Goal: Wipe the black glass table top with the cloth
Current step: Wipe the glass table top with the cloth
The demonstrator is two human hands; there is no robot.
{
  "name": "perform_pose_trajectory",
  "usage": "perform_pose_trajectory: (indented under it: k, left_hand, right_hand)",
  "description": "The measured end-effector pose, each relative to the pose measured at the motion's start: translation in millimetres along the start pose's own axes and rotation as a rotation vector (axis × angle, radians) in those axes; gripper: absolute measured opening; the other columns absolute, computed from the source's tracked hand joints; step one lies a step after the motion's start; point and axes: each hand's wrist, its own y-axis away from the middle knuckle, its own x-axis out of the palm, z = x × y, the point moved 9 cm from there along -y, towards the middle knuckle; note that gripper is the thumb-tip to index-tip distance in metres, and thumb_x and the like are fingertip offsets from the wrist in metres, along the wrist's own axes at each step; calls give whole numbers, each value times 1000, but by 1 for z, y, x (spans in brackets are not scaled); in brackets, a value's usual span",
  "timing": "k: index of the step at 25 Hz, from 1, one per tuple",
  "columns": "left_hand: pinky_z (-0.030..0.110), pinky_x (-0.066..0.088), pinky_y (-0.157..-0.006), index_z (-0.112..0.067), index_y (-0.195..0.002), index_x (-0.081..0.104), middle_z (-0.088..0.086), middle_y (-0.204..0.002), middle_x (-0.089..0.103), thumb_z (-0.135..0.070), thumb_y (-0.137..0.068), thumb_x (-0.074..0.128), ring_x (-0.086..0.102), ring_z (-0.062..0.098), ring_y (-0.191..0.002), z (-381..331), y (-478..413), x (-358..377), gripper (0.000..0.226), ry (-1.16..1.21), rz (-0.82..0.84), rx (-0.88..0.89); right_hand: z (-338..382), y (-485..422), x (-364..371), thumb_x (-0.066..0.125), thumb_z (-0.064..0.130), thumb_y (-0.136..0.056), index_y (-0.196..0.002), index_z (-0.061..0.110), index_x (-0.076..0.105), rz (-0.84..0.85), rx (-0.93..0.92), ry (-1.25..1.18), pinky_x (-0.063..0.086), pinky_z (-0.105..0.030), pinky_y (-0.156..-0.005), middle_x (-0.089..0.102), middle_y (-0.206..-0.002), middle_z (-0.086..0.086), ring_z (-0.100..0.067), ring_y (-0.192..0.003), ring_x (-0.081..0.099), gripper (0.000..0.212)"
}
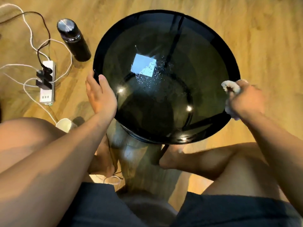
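Steadying the counter (pixel 205 46) by its rim, the left hand (pixel 100 94) grips while the right hand (pixel 246 99) clutches the bunched cloth (pixel 228 86), seemingly ready to wipe.

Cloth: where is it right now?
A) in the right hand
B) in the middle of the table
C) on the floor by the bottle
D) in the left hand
A: the right hand grips the cloth at the right rim of the table, while the left hand holds only the left rim.
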Motion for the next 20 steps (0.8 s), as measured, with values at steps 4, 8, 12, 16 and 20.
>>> perform_pose_trajectory:
  k: [4,8,12,16,20]
  left_hand:
    - [46,30,-114,-20,-147,36,8,-148,46,-39,-101,27,42,27,-135,7,-3,1,50,1,11,-30]
    - [45,27,-117,-18,-149,33,11,-151,42,-40,-100,26,38,29,-139,2,1,3,54,-39,24,10]
    - [38,9,-124,-18,-156,20,5,-165,19,-47,-97,18,16,21,-152,-4,1,9,65,-196,71,102]
    - [45,0,-124,-25,-156,16,-2,-167,8,-51,-99,16,0,17,-154,-11,2,15,63,-328,117,220]
    - [53,-5,-122,-24,-155,21,1,-167,12,-50,-100,22,-1,21,-155,-28,10,20,61,-448,155,406]
  right_hand:
    - [125,88,16,54,31,-88,-109,27,62,-57,-218,-114,37,-34,-64,62,-98,-14,-38,-84,62,23]
    - [265,200,22,70,30,-72,-102,27,69,85,-715,-269,42,-34,-60,58,-89,-11,-32,-76,58,30]
    - [193,136,19,63,33,-83,-110,31,65,21,-615,-181,48,-40,-64,55,-92,-11,-36,-78,58,27]
    - [37,-9,5,44,37,-89,-121,29,53,-28,-156,44,51,-45,-84,59,-113,-15,-42,-104,54,34]
    - [50,-8,-2,43,29,-90,-117,20,57,-77,-53,56,48,-45,-84,60,-113,-20,-43,-102,56,32]
